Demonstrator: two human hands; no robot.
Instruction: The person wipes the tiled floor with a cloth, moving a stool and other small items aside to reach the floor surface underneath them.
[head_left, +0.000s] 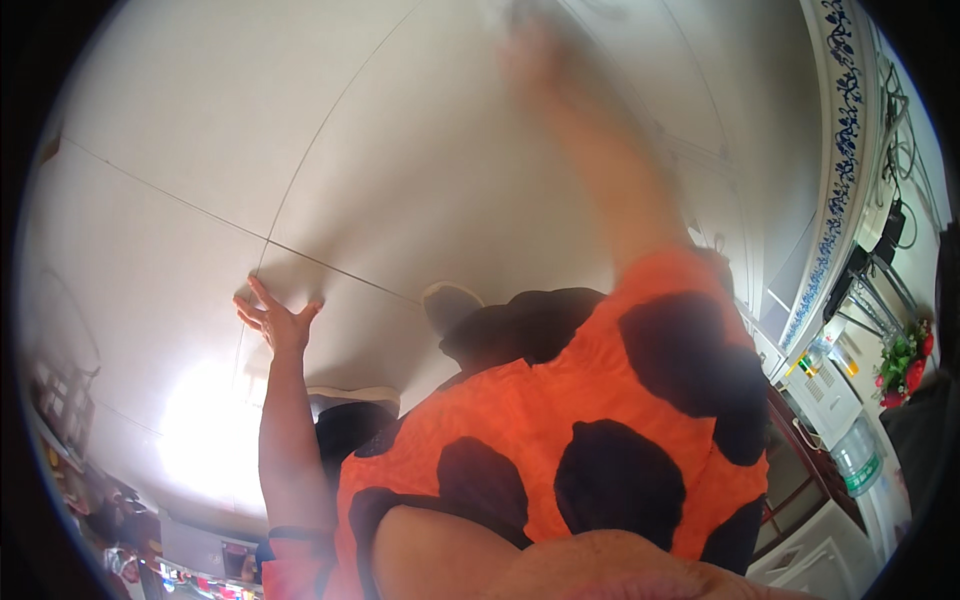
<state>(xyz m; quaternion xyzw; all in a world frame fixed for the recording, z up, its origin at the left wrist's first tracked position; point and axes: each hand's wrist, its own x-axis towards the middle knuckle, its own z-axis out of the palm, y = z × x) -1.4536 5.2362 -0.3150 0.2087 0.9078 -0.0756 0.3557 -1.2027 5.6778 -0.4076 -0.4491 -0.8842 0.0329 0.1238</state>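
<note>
My left hand (279, 324) hangs over the pale tiled floor (360, 172), its fingers spread and holding nothing. My right hand (536, 56) is reached out near the top of the view and badly blurred. A greyish-white blur lies at its fingers, and I cannot tell whether the hand holds something. Below the hands are my two shoes; the grey one (451, 306) is by the middle, and the light-soled one (356, 394) is partly hidden. My orange shirt with dark patches (525, 435) fills the lower middle.
On the right runs a white edge with a blue floral band (844, 112), beside tangled cables (896, 127). Red flowers with green leaves (904, 367) and a clear plastic water bottle (857, 457) are farther down. Bright glare (210, 435) covers the floor at lower left.
</note>
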